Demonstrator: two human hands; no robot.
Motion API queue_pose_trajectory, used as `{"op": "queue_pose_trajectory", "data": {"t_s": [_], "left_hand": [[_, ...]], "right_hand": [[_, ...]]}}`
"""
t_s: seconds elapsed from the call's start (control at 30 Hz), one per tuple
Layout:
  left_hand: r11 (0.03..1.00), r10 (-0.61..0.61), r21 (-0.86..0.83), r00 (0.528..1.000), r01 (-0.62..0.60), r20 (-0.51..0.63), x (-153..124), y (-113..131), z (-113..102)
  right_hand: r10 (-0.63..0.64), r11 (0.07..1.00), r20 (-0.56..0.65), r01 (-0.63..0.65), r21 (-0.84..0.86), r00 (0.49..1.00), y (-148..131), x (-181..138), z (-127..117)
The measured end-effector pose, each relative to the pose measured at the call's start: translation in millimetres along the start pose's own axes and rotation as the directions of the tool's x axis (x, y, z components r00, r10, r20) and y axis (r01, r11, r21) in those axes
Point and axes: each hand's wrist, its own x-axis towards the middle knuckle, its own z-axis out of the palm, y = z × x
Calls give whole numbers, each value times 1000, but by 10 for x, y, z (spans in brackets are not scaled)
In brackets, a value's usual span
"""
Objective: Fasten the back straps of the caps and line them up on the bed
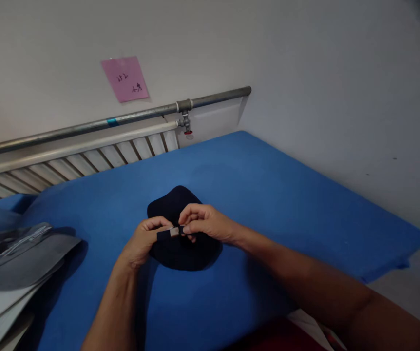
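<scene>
A dark navy cap (181,253) lies on the blue padded table (268,195) in front of me. Both hands meet over its middle. My left hand (142,241) is closed, pinching a small dark strap with a pale tab (169,233) at its end. My right hand (206,222) is closed too, its fingertips pinching the other end of that same strap. The strap seems to belong to the cap, though the join is hidden under my fingers.
A stack of grey plastic bags (16,263) lies at the left edge. A metal pipe with a red-tipped valve (187,127) runs along the wall over a slatted radiator (67,165). A pink paper note (125,78) sticks to the wall. The table's right corner (414,239) ends near the wall.
</scene>
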Motion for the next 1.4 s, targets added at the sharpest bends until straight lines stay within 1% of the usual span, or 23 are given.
{"op": "queue_pose_trajectory", "data": {"t_s": [0.07,0.13,0.2,0.37,0.5,0.63,0.83,0.97,1.03,1.13,1.4], "left_hand": [[1000,9,0,1000,-9,-1,3,-6,-5],[1000,26,-17,999,-26,-31,6,-12,-19],[999,22,-31,999,-23,-42,6,-14,-26],[999,-36,-5,997,37,61,-12,-2,23],[999,-43,1,997,43,68,-16,-2,38],[998,45,-33,999,-44,20,-10,-9,9],[999,-37,-29,998,38,42,-19,1,46],[1000,19,-11,999,-18,44,-16,-5,40],[999,34,4,998,-34,46,-17,-2,36],[999,7,37,998,-9,55,-22,12,50],[997,4,77,998,-9,70,-18,6,62]], "right_hand": [[-6,999,7,6,-36,1000,-15,-15,13],[0,997,22,1,-75,1000,-36,-28,9],[10,997,39,-7,-75,999,-53,-35,-2],[-9,999,57,11,-40,998,-66,-37,2],[-37,998,89,41,-40,995,-60,-40,6],[-26,994,72,34,-107,997,-45,-34,-5],[-76,995,90,81,-56,993,-39,-31,31],[-46,991,54,53,-122,997,-33,-28,54],[-34,992,44,39,-123,998,-31,-28,63],[-45,995,36,47,-83,998,-29,-29,73],[-44,995,34,47,-92,998,-22,-34,50]]}}
